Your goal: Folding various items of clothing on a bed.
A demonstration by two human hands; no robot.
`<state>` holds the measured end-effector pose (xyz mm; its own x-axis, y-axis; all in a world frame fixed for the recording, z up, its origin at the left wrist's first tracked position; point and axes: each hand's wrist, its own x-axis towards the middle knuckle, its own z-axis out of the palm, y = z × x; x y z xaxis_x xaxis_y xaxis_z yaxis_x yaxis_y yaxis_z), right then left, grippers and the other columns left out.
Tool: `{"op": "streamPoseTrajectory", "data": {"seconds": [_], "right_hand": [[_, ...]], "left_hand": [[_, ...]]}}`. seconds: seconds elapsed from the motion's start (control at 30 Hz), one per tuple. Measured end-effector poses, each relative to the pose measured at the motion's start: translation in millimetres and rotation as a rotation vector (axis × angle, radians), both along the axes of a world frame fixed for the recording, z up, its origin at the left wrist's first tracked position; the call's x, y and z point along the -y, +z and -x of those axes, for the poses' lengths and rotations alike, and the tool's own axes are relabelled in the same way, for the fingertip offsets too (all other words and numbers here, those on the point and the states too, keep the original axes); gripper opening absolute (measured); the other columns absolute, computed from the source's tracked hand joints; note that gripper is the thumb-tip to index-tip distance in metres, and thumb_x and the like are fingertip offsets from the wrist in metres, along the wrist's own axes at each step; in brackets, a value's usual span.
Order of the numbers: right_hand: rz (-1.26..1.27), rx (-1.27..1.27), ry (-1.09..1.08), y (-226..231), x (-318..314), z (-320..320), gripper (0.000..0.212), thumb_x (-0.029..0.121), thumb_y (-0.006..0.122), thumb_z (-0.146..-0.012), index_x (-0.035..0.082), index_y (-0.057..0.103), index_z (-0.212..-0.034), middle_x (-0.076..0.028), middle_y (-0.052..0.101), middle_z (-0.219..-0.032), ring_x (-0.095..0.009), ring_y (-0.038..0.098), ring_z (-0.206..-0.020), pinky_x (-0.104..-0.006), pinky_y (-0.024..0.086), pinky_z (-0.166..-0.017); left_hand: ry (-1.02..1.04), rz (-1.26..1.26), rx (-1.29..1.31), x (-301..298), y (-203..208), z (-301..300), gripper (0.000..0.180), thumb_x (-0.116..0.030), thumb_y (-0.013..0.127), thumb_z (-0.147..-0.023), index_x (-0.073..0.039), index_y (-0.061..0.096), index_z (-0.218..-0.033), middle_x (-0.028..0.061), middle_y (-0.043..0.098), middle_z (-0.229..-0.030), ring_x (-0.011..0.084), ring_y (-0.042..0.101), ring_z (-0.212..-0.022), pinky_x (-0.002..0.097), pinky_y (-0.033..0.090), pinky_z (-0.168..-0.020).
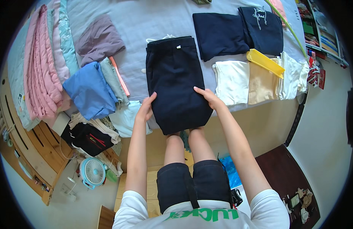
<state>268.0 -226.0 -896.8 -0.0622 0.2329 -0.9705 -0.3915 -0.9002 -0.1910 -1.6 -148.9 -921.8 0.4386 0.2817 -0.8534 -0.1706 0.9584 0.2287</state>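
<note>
A pair of dark navy trousers (175, 78) lies folded lengthwise on the pale lilac bed sheet (142, 23), waistband away from me, the lower end hanging over the bed's edge. My left hand (146, 107) rests against the trousers' left edge, fingers apart. My right hand (209, 97) lies flat on their right edge. Neither hand has lifted the cloth.
Folded navy garments (237, 32) and white and beige folded tops (256, 80) lie at the right with a yellow plastic tray (265, 62) on them. A blue garment (90, 89), a mauve one (100, 38) and pink bedding (41, 65) lie left. A small fan (93, 172) stands on the floor.
</note>
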Motion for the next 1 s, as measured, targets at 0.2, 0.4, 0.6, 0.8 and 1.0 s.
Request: {"op": "streamPoseTrajectory", "data": {"seconds": [0.2, 0.4, 0.6, 0.8, 1.0], "right_hand": [[-0.013, 0.041, 0.090, 52.1, 5.7, -5.9, 0.061, 0.043, 0.062, -0.075, -0.007, 0.051, -0.107, -0.015, 0.058, -0.101, -0.020, 0.057, -0.090, -0.0294, 0.045, -0.078], [-0.221, -0.040, 0.021, 131.0, 39.9, -2.5, 0.055, 0.043, 0.052, -0.083, -0.007, 0.053, -0.107, -0.010, 0.058, -0.103, -0.014, 0.055, -0.089, -0.0240, 0.040, -0.082], [-0.242, -0.101, 0.064, 179.3, 34.5, -7.8, 0.048, 0.040, 0.046, -0.087, -0.006, 0.059, -0.098, -0.009, 0.060, -0.098, -0.012, 0.053, -0.093, -0.0247, 0.038, -0.084], [-0.417, 0.061, -0.058, 192.5, -17.0, -16.6, 0.050, 0.038, 0.044, -0.088, -0.007, 0.054, -0.107, -0.010, 0.058, -0.105, -0.014, 0.052, -0.097, -0.0255, 0.036, -0.087], [-0.779, 0.172, -0.176, 245.9, -68.3, -20.3, 0.031, 0.024, 0.051, -0.087, -0.004, 0.057, -0.099, -0.004, 0.061, -0.091, -0.007, 0.054, -0.082, -0.0214, 0.041, -0.074]], "left_hand": [[-0.181, -0.157, 0.141, 6.3, 61.6, 18.6, 0.048, -0.009, 0.066, -0.073, 0.004, 0.045, -0.114, 0.0096, 0.056, -0.108, 0.0157, 0.054, -0.099, 0.0287, 0.043, -0.086], [-0.164, -0.219, 0.220, 33.2, 123.8, 32.7, 0.059, -0.005, 0.066, -0.069, 0.005, 0.038, -0.120, 0.0101, 0.054, -0.111, 0.0147, 0.052, -0.101, 0.0282, 0.042, -0.086], [0.029, 0.081, 0.386, 44.1, 153.4, 47.9, 0.045, -0.010, 0.046, -0.081, 0.005, 0.036, -0.122, 0.0146, 0.050, -0.116, 0.0178, 0.053, -0.103, 0.0291, 0.043, -0.087], [0.152, -0.230, 0.333, -15.6, 181.5, 25.0, 0.046, -0.017, 0.043, -0.084, 0.006, 0.035, -0.123, 0.0160, 0.047, -0.120, 0.0195, 0.045, -0.113, 0.0314, 0.035, -0.095], [-0.013, -0.745, 0.109, -84.9, 248.0, -9.4, 0.054, -0.023, 0.057, -0.080, 0.006, 0.037, -0.121, 0.0132, 0.049, -0.119, 0.0200, 0.048, -0.109, 0.0315, 0.034, -0.095]]}}
